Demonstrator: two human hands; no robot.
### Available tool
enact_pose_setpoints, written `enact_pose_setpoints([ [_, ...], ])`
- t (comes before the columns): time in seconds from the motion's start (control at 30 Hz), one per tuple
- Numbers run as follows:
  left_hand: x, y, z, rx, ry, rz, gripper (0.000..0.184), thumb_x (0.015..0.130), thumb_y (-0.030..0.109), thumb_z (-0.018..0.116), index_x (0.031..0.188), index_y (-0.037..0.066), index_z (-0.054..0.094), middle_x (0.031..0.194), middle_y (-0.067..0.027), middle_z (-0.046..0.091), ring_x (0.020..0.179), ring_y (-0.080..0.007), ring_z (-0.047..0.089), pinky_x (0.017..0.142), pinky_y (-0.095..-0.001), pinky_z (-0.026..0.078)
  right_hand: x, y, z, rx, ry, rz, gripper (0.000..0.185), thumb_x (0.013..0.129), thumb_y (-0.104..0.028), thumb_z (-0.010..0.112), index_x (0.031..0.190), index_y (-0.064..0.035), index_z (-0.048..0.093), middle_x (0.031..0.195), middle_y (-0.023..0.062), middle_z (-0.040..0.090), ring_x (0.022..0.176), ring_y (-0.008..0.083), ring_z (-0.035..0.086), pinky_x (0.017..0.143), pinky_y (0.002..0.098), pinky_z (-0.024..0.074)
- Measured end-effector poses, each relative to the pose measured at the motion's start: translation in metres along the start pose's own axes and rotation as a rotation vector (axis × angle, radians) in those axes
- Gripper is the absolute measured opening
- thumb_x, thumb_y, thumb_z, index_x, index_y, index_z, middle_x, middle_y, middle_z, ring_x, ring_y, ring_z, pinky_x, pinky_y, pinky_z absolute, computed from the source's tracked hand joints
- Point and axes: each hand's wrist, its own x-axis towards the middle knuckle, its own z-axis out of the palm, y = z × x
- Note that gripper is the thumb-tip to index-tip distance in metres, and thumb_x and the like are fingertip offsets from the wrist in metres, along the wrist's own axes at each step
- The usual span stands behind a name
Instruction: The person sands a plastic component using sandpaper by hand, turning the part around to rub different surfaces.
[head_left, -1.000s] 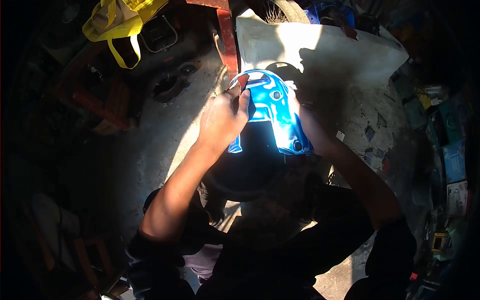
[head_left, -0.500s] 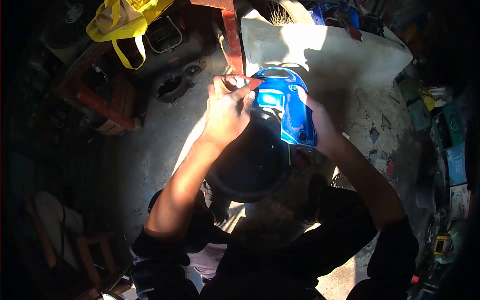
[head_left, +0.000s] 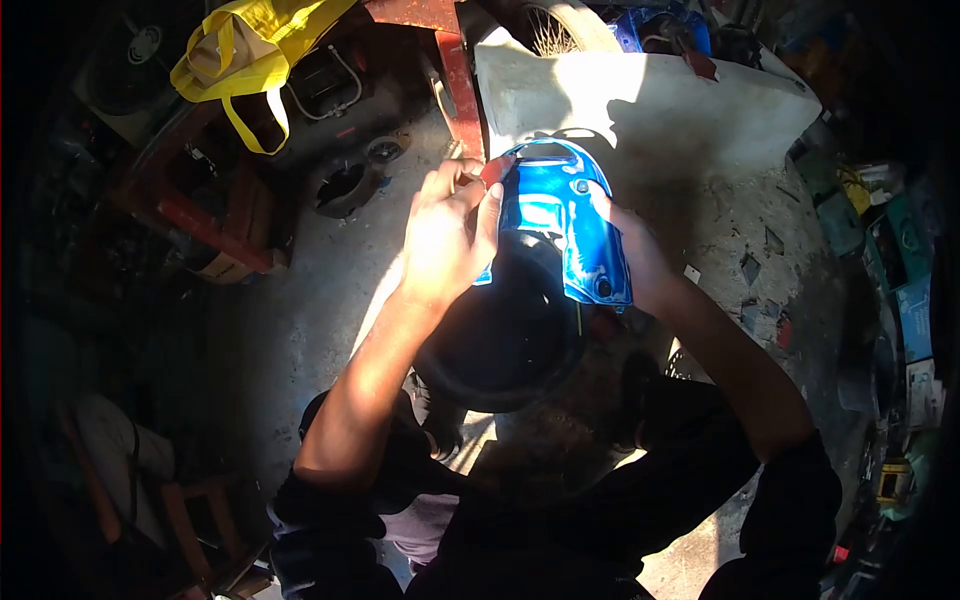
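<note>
A glossy blue curved panel [head_left: 590, 240], apparently a motorcycle fairing with a cut-out at its top and round holes, is held up in front of me. My right hand [head_left: 640, 255] grips its right edge, with the thumb on the front face beside the upper hole. My left hand [head_left: 445, 220] pinches a small reddish-brown piece that looks like sandpaper [head_left: 493, 170] against the panel's upper left edge. That hand covers much of the panel's left side. Directly below the panel is a round black basin [head_left: 500, 350], whose contents are too dark to make out.
Behind the panel lies a large pale sheet [head_left: 720, 120] beside a red metal post [head_left: 460, 90] and a spoked wheel [head_left: 565, 30]. A yellow bag [head_left: 255, 50] hangs at upper left. Boxes and tools line the right side; a wooden chair [head_left: 195, 510] stands lower left.
The blue panel has turned slightly, and its lower left end now shows below my left hand. My left hand has shifted a little left and down with the sandpaper. My right hand keeps its grip.
</note>
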Motion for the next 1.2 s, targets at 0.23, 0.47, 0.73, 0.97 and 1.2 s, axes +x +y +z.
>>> enact_pose_setpoints([
  [0.23,-0.022,0.03,0.019,0.211,-0.349,-0.019,0.044,0.104,0.025,0.049,0.142,0.003,0.056,0.147,-0.0211,0.054,0.137,-0.0328,0.051,0.116,-0.0494,0.036,0.012,0.01,-0.005,0.067,-0.024,-0.007,0.057,0.107,-0.049,0.042,0.138,-0.0021,0.052,0.117,0.0154,0.068,0.1,0.0218,0.07,0.088,0.0349,0.0576],
  [0.47,-0.009,0.026,0.008,0.059,-0.421,-0.065,0.06,0.104,0.044,0.044,0.145,0.001,0.052,0.153,-0.0212,0.046,0.145,-0.0308,0.043,0.123,-0.0581,0.016,0.018,0.016,-0.006,-0.123,-0.008,-0.093,0.068,0.105,-0.064,0.031,0.116,-0.0055,0.064,0.098,0.0092,0.07,0.083,0.0147,0.069,0.081,0.0291,0.0554],
  [0.73,-0.004,0.033,0.009,0.004,-0.441,0.115,0.049,0.101,0.036,0.054,0.139,0.005,0.06,0.148,-0.0175,0.054,0.143,-0.0295,0.046,0.122,-0.0588,0.017,0.033,0.019,-0.009,-0.236,0.082,-0.092,0.07,0.104,-0.065,0.036,0.119,-0.0041,0.067,0.108,0.0074,0.069,0.094,0.0126,0.064,0.085,0.0278,0.051],
  [0.97,0.012,0.02,-0.005,-0.272,-0.32,-0.021,0.043,0.102,0.017,0.053,0.14,-0.004,0.055,0.144,-0.0244,0.055,0.141,-0.0376,0.047,0.12,-0.0495,0.027,0.024,0.014,0.003,-0.08,-0.034,-0.046,0.044,0.103,-0.04,0.057,0.112,0.0008,0.07,0.102,0.0114,0.073,0.092,0.0137,0.068,0.083,0.0305,0.0527],
  [1.2,0.019,-0.006,-0.028,-0.629,-0.231,-1.079,0.062,0.098,0.034,0.069,0.142,-0.004,0.049,0.135,-0.018,0.058,0.12,-0.0301,0.059,0.105,-0.0406,0.045,0.015,0.011,0.001,-0.173,0.039,-0.062,0.041,0.104,-0.037,0.056,0.104,0.0005,0.072,0.095,0.0104,0.074,0.085,0.0141,0.069,0.077,0.0311,0.0524],
])
